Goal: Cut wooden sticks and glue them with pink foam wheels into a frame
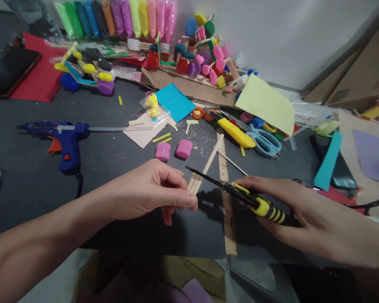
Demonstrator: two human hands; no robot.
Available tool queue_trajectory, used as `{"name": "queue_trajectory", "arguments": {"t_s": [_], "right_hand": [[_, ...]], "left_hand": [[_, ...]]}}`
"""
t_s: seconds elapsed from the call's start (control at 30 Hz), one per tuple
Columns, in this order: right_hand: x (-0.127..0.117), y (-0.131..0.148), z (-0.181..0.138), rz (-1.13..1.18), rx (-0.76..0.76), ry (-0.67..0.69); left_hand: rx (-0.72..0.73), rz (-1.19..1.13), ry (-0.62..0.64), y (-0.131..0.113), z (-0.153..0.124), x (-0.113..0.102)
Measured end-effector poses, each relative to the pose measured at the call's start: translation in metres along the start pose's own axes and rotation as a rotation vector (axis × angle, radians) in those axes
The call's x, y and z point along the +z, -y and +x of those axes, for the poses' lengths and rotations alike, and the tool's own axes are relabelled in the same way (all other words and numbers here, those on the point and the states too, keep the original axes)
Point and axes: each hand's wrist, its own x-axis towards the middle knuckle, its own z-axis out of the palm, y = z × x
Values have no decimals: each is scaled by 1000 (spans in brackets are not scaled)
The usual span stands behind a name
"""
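Observation:
My left hand (151, 191) pinches a small bundle of thin wooden sticks (206, 165) at their near end; the sticks slant up and to the right above the dark table. My right hand (306, 214) grips black-and-yellow shears (240, 194), whose dark blades point left and meet the sticks close to my left fingertips. A flat wooden ruler strip (227, 219) lies on the table under both.
A blue glue gun (63, 136) lies at left. Two pink caps (173, 150), a yellow utility knife (235, 132), blue scissors (265, 143), coloured paper sheets (267, 103) and a cap-and-stick model (88, 69) crowd the back. Clay sticks (120, 17) lean on the wall. A dark tablet (9, 69) sits far left.

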Motion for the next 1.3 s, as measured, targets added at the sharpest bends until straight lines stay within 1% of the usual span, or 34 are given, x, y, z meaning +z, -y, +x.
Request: {"name": "queue_trajectory", "arguments": {"t_s": [0.17, 0.3, 0.53, 0.73, 1.03, 1.3], "right_hand": [[1, 0, 1, 40, 28, 17], [2, -1, 0, 16, 7, -16], [2, 2, 3, 35, -11, -33], [0, 2, 3, 42, 11, 16], [-2, 6, 6, 79, 50, 27], [1, 3, 2, 53, 64, 30]], "left_hand": [[-14, 10, -25, -2, 0, 2], [-13, 23, -40, -2, 1, 2], [1, 35, -47, -1, 0, 1], [-7, 32, -50, -2, 0, 2], [-2, 40, -35, -1, 0, 1], [6, 55, -24, 0, 1, 1]]}}
